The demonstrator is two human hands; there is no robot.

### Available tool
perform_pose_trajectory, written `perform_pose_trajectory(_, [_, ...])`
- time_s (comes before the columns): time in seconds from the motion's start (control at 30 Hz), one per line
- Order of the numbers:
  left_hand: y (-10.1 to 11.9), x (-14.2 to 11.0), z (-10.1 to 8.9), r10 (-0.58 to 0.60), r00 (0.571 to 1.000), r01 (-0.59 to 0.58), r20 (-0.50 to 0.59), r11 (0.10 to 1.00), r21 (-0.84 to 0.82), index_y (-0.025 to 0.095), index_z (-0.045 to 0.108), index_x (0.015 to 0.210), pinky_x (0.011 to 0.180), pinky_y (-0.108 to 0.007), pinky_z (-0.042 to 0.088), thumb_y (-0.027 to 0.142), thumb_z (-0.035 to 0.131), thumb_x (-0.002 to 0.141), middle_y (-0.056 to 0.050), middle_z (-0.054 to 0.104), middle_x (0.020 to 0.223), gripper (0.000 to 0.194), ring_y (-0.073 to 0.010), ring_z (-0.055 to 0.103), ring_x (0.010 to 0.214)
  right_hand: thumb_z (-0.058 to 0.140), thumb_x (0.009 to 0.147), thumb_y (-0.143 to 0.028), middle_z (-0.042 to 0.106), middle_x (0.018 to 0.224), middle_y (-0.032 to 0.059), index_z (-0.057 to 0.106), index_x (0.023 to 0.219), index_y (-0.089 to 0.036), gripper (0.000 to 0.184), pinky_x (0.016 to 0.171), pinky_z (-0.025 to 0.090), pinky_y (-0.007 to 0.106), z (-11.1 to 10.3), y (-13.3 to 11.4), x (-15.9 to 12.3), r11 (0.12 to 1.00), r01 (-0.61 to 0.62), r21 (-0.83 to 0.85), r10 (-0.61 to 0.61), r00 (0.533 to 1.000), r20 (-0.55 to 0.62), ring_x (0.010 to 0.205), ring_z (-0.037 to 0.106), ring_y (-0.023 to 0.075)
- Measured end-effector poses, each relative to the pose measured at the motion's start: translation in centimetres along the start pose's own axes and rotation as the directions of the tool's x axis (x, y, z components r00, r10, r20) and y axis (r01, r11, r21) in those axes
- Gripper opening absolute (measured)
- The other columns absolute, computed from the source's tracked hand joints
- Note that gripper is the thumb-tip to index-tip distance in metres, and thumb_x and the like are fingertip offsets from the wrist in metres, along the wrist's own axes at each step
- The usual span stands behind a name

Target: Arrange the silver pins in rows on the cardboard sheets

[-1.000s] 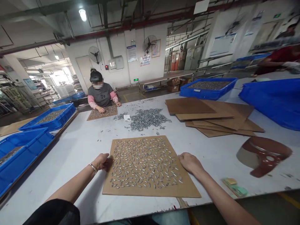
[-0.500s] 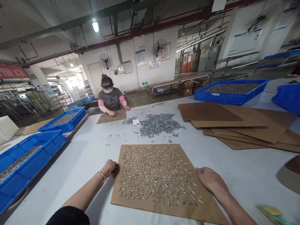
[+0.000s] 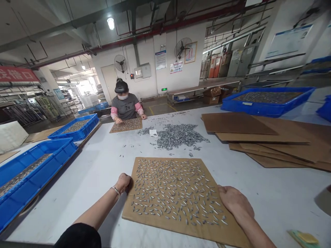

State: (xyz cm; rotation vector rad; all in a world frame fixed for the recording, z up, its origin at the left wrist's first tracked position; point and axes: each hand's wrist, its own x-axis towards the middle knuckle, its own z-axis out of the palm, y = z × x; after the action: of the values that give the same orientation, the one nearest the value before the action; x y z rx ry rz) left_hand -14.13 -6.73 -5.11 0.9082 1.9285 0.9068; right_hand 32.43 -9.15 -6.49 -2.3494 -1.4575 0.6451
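A brown cardboard sheet [image 3: 219, 232], covered with many small silvery spindle-shaped metal pieces [image 3: 172, 188], is in front of me at the near side of the white table. My left hand [image 3: 124, 182] is closed on its left edge, fingers partly hidden behind the board. On the opposite edge my right hand [image 3: 236, 201] grips the cardboard, thumb on top and the other fingers mostly out of sight. The pieces lie spread in a loose single layer. Beyond the sheet is a large heap of similar pieces [image 3: 178, 136], with a small white paper [image 3: 153, 133] beside it.
Across the table a co-worker [image 3: 126, 105] handles another covered cardboard sheet [image 3: 113, 130]. Cardboard sheets [image 3: 261, 137] are stacked at right, near a blue bin [image 3: 254, 108]. Blue bins [image 3: 59, 151] with pieces line the left. A yellow-green item [image 3: 306, 237] lies at lower right.
My view has turned slightly left, so the surroundings sit further right. Both hands keep their hold on the cardboard sheet. The co-worker's hand has shifted left over their sheet.
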Motion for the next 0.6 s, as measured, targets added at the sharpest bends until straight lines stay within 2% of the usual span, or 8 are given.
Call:
perform_pose_trajectory(0.1, [-0.2,-0.5,0.1,-0.079,0.997,0.080,-0.011,0.995,0.066,0.016,0.064,0.126,0.092,-0.045,0.060,0.040,0.067,0.098,-0.009,0.066,0.126,0.037,-0.0256,0.067,0.108,0.041,0.092,-0.041,0.076,0.117,0.0255,0.079,0.102,-0.015,0.048,0.085,0.058,0.044,-0.2,-0.2,-0.4,1.000,0.001,-0.014,-0.001,1.000,0.031,0.110,0.073,0.0397])
perform_pose_trajectory(0.23, [-0.4,-1.0,0.2,-0.112,0.993,0.114,-0.043,0.992,0.055,0.014,0.066,0.119,0.083,-0.039,0.061,0.040,0.067,0.099,-0.007,0.069,0.115,0.032,-0.0216,0.069,0.097,0.040,0.091,-0.044,0.076,0.115,0.0254,0.078,0.105,-0.015,0.049,0.079,0.058,0.045,0.1,0.3,-0.4,1.000,0.015,0.003,-0.015,0.999,0.033,0.105,0.074,0.0404])
perform_pose_trajectory(0.37, [-0.6,-1.8,-0.1,-0.104,0.993,0.101,-0.060,0.994,-0.048,0.013,0.067,0.101,0.068,-0.030,0.058,0.039,0.067,0.098,-0.003,0.070,0.092,0.026,-0.0148,0.067,0.076,0.036,0.093,-0.044,0.079,0.106,0.0230,0.077,0.099,-0.015,0.050,0.081,0.057,0.041,0.7,1.0,0.1,0.996,0.084,0.025,-0.085,0.996,0.033,0.101,0.075,0.0374])
perform_pose_trajectory(0.5, [-0.8,-3.2,-1.1,-0.075,0.996,0.065,-0.039,0.978,-0.199,0.016,0.061,0.073,0.053,-0.027,0.049,0.037,0.074,0.085,-0.001,0.065,0.062,0.027,-0.0169,0.064,0.056,0.034,0.092,-0.048,0.080,0.099,0.0178,0.073,0.091,-0.020,0.049,0.080,0.056,0.038,0.5,0.7,0.4,0.986,0.120,0.112,-0.123,0.992,0.022,0.097,0.075,0.0338])
perform_pose_trajectory(0.6, [-0.9,-4.4,-2.3,-0.059,0.998,0.050,-0.023,0.951,-0.304,0.020,0.056,0.067,0.050,-0.028,0.047,0.039,0.075,0.075,0.001,0.061,0.053,0.028,-0.0183,0.062,0.050,0.037,0.088,-0.053,0.081,0.095,0.0156,0.072,0.087,-0.022,0.047,0.080,0.056,0.038,-0.3,-0.5,0.3,0.970,0.150,0.193,-0.156,0.988,0.016,0.094,0.075,0.0332])
